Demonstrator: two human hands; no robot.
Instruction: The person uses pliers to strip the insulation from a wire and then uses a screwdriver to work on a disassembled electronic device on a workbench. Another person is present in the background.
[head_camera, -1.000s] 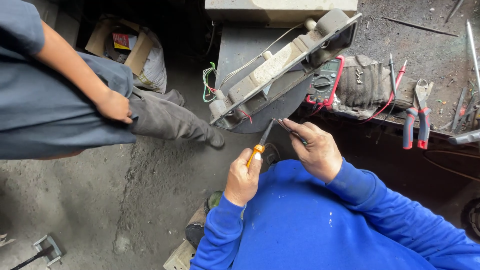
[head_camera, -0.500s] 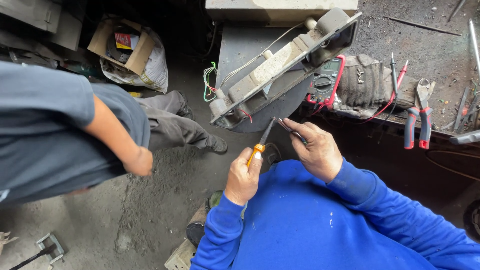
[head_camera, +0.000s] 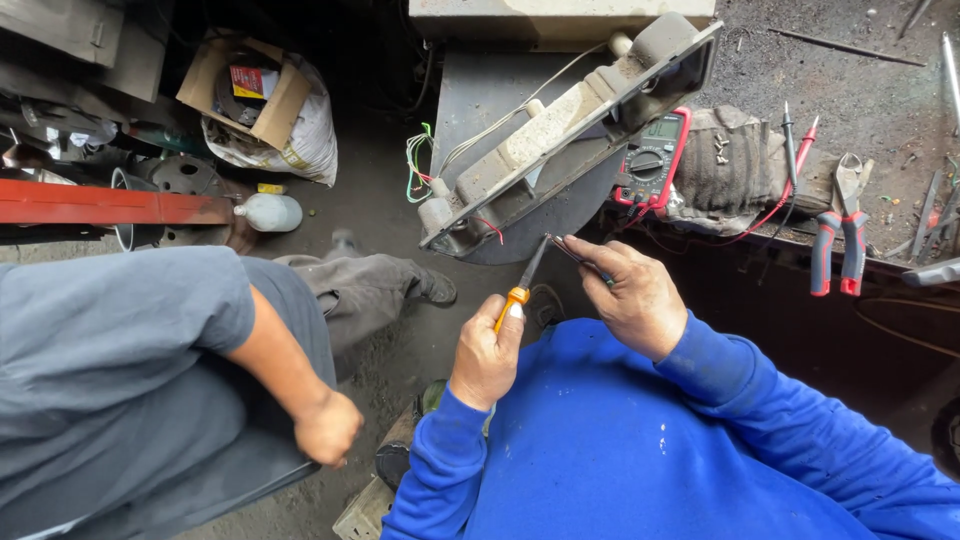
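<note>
My left hand (head_camera: 487, 352) grips a small screwdriver (head_camera: 522, 284) by its orange handle, with the dark shaft pointing up and to the right. My right hand (head_camera: 628, 290) pinches a thin dark wire or probe (head_camera: 572, 254) between thumb and fingers, and its tip meets the screwdriver's tip. Just above both hands lies a long tilted tray-like appliance panel (head_camera: 570, 130) with pale blocks and white, green and red wires at its lower end. Both my sleeves are bright blue.
A red multimeter (head_camera: 652, 160) with red and black leads lies by a folded cloth (head_camera: 724, 160) on the dirty bench, red-handled pliers (head_camera: 838, 228) to its right. A person in grey (head_camera: 150, 370) sits at the left, fist (head_camera: 327, 428) hanging. Cardboard box (head_camera: 245, 90), white bottle (head_camera: 268, 212) behind.
The person in grey has shifted down and to the left, their arm dropping lower. My hands, the screwdriver and the wire have stayed in place.
</note>
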